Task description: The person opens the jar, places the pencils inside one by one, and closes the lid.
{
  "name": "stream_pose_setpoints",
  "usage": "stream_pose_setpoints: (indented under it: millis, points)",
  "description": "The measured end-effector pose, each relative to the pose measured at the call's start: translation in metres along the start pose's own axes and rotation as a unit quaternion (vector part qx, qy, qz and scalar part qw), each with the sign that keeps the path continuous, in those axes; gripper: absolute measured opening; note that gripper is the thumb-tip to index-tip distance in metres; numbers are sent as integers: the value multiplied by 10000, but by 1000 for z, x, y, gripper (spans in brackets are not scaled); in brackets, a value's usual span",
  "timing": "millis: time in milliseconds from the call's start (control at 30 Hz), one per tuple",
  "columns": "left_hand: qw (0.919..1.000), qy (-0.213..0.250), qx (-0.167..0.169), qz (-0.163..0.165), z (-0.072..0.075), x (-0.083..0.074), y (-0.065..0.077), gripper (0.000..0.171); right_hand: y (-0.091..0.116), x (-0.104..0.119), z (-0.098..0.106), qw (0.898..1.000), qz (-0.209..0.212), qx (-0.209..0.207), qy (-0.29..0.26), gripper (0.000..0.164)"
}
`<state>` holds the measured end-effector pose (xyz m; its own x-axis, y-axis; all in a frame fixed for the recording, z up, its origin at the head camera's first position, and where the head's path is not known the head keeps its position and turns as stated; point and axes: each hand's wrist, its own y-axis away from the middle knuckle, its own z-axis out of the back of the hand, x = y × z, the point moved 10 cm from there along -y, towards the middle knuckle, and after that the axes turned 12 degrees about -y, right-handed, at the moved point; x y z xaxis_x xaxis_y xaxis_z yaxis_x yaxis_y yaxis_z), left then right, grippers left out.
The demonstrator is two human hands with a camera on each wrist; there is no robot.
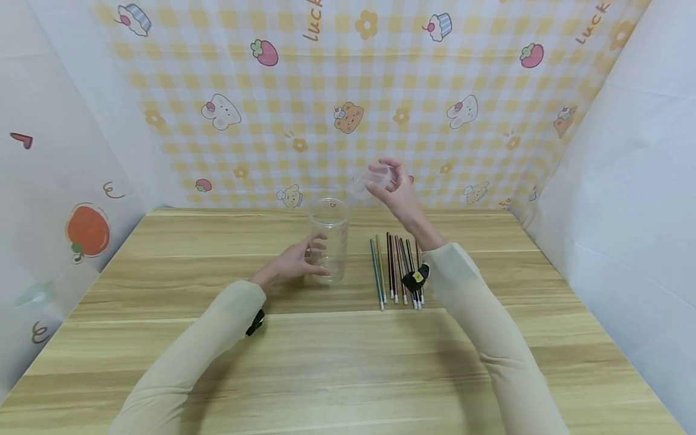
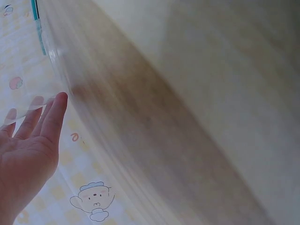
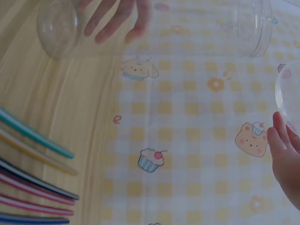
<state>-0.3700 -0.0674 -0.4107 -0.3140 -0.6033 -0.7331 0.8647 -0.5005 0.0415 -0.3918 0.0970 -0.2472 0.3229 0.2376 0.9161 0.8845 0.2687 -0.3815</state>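
Note:
A tall clear plastic jar [image 1: 338, 241] stands upright and open-topped on the table. My left hand [image 1: 293, 260] grips its lower half from the left, thumb in front and fingers round the far side; in the right wrist view those fingers show through the wall of the jar. Above and to the right of the rim, my right hand [image 1: 402, 196] pinches a clear round lid [image 1: 365, 184] by its edge. The lid is tilted in the air, apart from the jar. In the right wrist view the lid [image 3: 281, 96] is partly cut off at the right edge.
Several thin coloured pencils [image 1: 376, 272] with white ends lie side by side on the wooden table [image 1: 337, 362], right of the jar and under my right forearm. A checked cloth [image 1: 348, 78] hangs behind the table, with white sheets at both sides.

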Motion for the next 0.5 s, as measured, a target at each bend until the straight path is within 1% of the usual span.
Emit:
stream_pose_setpoints:
  millis: [133, 233, 367, 500]
  points:
    - [10000, -2, -4, 10, 0, 0, 1, 78, 4, 0, 9, 9996, 250, 98, -74, 62]
    - [10000, -17, -22, 26, 0, 0, 1, 78, 7, -2, 16, 9995, 207, 90, -201, 62]
    - [10000, -75, -51, 21, 1, -1, 1, 78, 13, -5, 29, 9997, 116, -80, -199, 58]
    - [9999, -117, -57, -2, 0, -1, 1, 77, 17, -5, 44, 9993, 186, -293, -119, 57]
